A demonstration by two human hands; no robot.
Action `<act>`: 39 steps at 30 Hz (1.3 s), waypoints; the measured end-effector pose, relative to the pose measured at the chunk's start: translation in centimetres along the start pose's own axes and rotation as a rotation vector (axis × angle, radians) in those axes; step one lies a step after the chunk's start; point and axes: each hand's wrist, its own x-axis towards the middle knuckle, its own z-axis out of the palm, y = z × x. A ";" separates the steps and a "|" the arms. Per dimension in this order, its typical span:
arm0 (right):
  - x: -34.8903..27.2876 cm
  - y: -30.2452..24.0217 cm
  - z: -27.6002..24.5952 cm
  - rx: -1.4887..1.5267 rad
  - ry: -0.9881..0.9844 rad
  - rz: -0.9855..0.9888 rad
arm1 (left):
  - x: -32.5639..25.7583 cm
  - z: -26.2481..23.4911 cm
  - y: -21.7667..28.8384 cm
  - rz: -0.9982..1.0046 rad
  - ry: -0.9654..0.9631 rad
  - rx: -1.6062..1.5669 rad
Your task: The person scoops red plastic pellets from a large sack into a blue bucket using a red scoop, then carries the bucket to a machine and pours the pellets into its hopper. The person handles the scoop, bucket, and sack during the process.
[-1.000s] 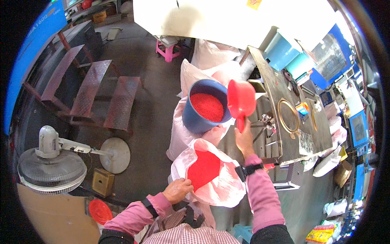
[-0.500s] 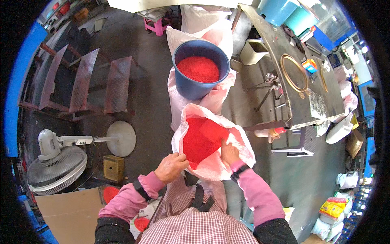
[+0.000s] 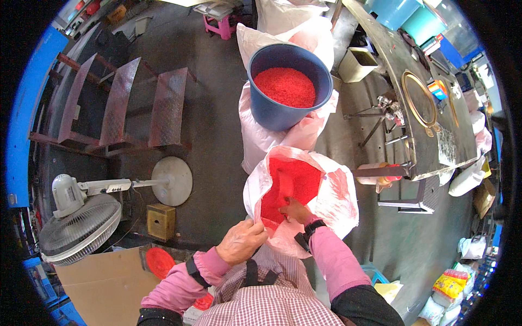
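Before me stands an open white-pink woven sack (image 3: 340, 204) with red granules (image 3: 304, 179) inside. My left hand (image 3: 243, 240) pinches its near left rim. Reaching into the mouth, my right hand (image 3: 296, 211) has its fingers closed on a red scoop (image 3: 284, 186), whose outline blends with the granules so its exact shape is hard to make out. Beyond the sack, a dark blue bucket (image 3: 272, 111) partly filled with red granules (image 3: 285, 87) rests on another pale sack (image 3: 254, 144).
A metal workbench (image 3: 389, 76) runs along the right, with a gold ring (image 3: 406, 100) on it and a stool (image 3: 416, 195) by its near end. At left are metal steps (image 3: 166, 108), a floor fan (image 3: 81, 228) lying over, a wooden box (image 3: 161, 223) and cardboard (image 3: 103, 280).
My right hand has moved left and deeper into the sack, turning the red scoop nearly edge-on. My left hand keeps its hold on the rim. The whole view has shifted slightly.
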 end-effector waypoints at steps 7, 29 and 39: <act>-7.0 -3.7 -2.2 0.016 -0.172 -0.036 | 0.7 -1.1 0.3 -0.040 -0.042 0.062; -24.4 -1.8 -7.5 0.476 -0.270 -0.001 | 0.0 0.5 1.5 -0.090 -0.002 0.135; -29.7 -10.1 -6.0 0.695 -0.230 -0.190 | -0.6 1.4 -0.3 -0.081 -0.004 0.143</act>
